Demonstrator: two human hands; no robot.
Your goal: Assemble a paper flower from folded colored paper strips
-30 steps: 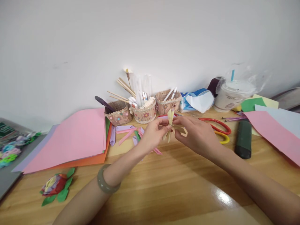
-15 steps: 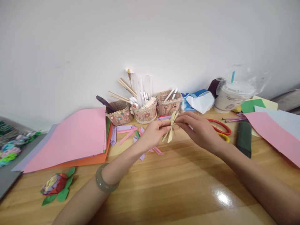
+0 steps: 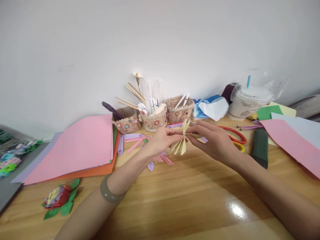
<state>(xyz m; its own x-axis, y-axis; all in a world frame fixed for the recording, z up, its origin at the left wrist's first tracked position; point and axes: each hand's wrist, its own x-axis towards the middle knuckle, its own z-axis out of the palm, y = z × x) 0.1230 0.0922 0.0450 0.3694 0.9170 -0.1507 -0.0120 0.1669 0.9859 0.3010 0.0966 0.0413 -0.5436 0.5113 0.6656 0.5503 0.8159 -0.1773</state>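
A small bundle of folded pale-yellow paper strips (image 3: pixel 181 140) fans out above the wooden table (image 3: pixel 180 200), held between both hands. My left hand (image 3: pixel 160 141), with a grey-green bangle (image 3: pixel 110 194) on its wrist, pinches the bundle's middle from the left. My right hand (image 3: pixel 215 141) grips the same bundle from the right with thumb and fingers closed on it. Folded pink and lilac paper strips (image 3: pixel 140 143) lie on the table just behind and under my left hand.
Three decorated stick baskets (image 3: pixel 153 118) with pens and sticks stand by the wall. Pink and orange sheets (image 3: pixel 77 148) lie left, a paper rose (image 3: pixel 58 198) near the front left. Red scissors (image 3: pixel 233 135), a dark green case (image 3: pixel 260 143), a lidded cup (image 3: pixel 247 101) and coloured sheets (image 3: pixel 292 140) lie right.
Both hands have turned and re-gripped the yellow bundle. Its strips have spread into a wider fan, and my right fingers have moved from under it to its right side.
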